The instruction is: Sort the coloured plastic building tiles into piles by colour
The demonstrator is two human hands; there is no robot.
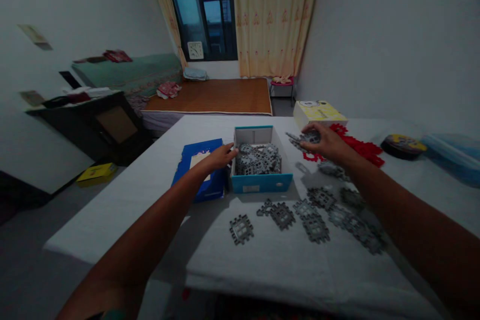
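Observation:
A blue box [261,183] with a white inside stands on the white-covered table, filled with grey interlocking plastic building pieces [258,159]. My left hand [221,156] is at the box's left wall, its fingertips holding that edge. My right hand [322,141] is raised to the right of the box, closed around a few grey building pieces [300,140]. More grey building pieces [315,227] lie loose in front of the box and under my right forearm. Some have square, window-like openings.
A blue lid [204,190] lies left of the box. Red building pieces [362,150], a yellow box [320,112], a round dark tin [403,146] and a blue plastic bag [455,155] are at the right. Beyond the table is a bed [213,95].

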